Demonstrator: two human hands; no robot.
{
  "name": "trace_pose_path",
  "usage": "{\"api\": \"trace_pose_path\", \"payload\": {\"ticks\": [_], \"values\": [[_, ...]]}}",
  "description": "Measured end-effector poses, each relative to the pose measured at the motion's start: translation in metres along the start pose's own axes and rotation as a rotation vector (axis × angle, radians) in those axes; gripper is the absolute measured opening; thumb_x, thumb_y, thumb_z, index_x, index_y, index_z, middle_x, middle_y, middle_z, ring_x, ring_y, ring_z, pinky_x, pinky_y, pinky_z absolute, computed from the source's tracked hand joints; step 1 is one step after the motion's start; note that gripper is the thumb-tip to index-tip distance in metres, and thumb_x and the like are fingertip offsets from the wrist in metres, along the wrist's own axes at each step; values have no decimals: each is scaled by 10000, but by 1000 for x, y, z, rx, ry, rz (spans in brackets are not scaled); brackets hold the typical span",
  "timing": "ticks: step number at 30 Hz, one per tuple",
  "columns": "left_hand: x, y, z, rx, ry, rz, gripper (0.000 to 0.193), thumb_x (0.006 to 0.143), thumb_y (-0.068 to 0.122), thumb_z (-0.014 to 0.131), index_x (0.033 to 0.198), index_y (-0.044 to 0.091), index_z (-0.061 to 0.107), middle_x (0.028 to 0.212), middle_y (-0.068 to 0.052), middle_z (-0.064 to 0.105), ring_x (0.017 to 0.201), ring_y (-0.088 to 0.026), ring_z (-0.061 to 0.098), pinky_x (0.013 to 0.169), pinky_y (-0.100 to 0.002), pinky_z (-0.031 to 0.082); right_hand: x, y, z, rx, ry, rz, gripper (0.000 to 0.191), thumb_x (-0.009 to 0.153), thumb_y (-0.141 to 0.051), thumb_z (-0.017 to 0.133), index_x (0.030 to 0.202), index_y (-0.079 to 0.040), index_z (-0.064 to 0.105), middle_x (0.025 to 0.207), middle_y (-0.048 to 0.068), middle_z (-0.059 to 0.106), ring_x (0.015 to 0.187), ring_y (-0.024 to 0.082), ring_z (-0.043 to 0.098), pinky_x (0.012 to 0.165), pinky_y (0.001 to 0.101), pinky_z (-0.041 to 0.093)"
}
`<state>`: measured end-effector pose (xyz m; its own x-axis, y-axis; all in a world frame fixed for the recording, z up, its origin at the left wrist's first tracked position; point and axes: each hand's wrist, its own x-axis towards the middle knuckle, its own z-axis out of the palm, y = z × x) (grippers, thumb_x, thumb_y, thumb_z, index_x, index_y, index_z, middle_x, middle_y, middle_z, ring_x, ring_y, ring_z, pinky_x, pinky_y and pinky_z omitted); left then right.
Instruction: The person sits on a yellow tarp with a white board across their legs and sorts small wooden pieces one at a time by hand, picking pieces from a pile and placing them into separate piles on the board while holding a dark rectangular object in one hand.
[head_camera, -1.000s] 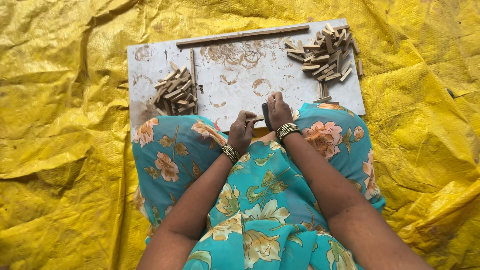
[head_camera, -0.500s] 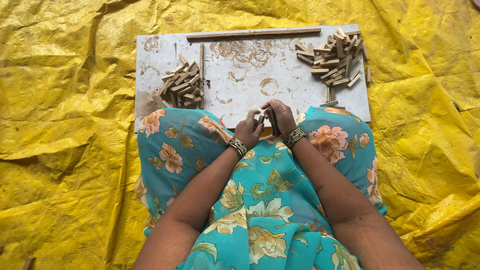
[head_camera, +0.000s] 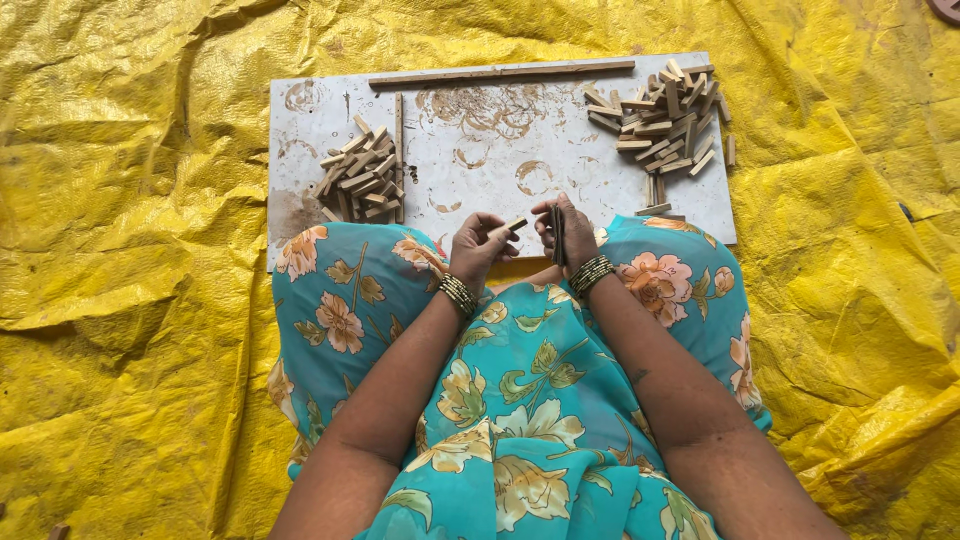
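The left hand (head_camera: 480, 245) pinches a small wooden stick (head_camera: 514, 225) between thumb and fingers. The stick pokes out toward the right hand (head_camera: 562, 228). The right hand is closed around a thin dark blade (head_camera: 557, 236) that stands up and down in its fingers. The stick's tip is just beside the blade, but I cannot tell if they touch. Both hands are close together, with only a small gap between them.

Both hands hang over the near edge of a flat white board (head_camera: 480, 150). The board lies on a big yellow sheet (head_camera: 130, 200). The person's knees, covered in a blue flowered cloth (head_camera: 520, 400), tuck up against this near edge, so there is little room right under the hands.

Past the hands, the middle of the board is bare, with brown ring marks on it. That is the most open room near the hands.

Away to the left of the left hand sits a small pile of sticks (head_camera: 358, 180). A single upright stick (head_camera: 399, 150) lies along its right side. Away to the right of the right hand sits a bigger pile of sticks (head_camera: 660, 125), close to the board's right edge. A few loose sticks lie below it, near the right knee.

A long wooden strip (head_camera: 500, 74) lies along the far edge of the board, well apart from both hands.

Bead bracelets (head_camera: 458, 294) are on both wrists.
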<state>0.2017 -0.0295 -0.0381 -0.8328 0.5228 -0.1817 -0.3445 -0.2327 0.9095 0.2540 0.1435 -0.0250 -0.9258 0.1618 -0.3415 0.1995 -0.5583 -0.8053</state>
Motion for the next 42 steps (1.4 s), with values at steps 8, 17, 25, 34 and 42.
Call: {"api": "trace_pose_path", "payload": {"ticks": [8, 17, 25, 34, 42], "values": [[4, -16, 1, 135, -174, -91, 170, 1041, 94, 536, 1203, 51, 561, 835, -11, 649, 640, -81, 614, 567, -246, 530, -2, 9, 7, -342, -77, -258, 410, 1061, -412, 497, 1057, -62, 710, 791, -26, 609, 701, 52, 537, 636, 228, 472], [-1, -33, 2, 394, -268, 45, 177, 1098, 147, 495, 1202, 39, 589, 816, -3, 578, 590, -72, 544, 538, -267, 509, -7, 14, 18, -1149, 295, -514, 373, 1030, -442, 526, 1011, -86, 635, 833, 147, 711, 758, 317, 694, 676, 444, 540], [-7, -23, 7, 571, -227, 60, 197, 1078, 161, 501, 1202, 69, 623, 746, -29, 602, 561, -88, 560, 517, -279, 499, 3, 3, 10, -1041, 481, -396, 396, 1077, -455, 466, 1000, -84, 582, 790, 216, 674, 766, 423, 681, 685, 534, 530], [-6, -29, 4, 645, -248, 128, 198, 1069, 166, 502, 1203, 59, 600, 711, -36, 601, 560, -123, 596, 539, -297, 507, -2, 4, 17, -1219, 347, -382, 397, 1080, -448, 416, 1036, -75, 544, 851, 270, 680, 841, 493, 652, 711, 585, 499], [-11, -23, 7, 766, -197, 352, 224, 1073, 184, 501, 1207, 54, 625, 845, -135, 666, 735, -244, 662, 669, -379, 519, 5, -1, 8, -1055, 335, -372, 447, 1077, -470, 427, 1021, -54, 579, 879, 252, 692, 853, 459, 668, 742, 519, 525]]}}
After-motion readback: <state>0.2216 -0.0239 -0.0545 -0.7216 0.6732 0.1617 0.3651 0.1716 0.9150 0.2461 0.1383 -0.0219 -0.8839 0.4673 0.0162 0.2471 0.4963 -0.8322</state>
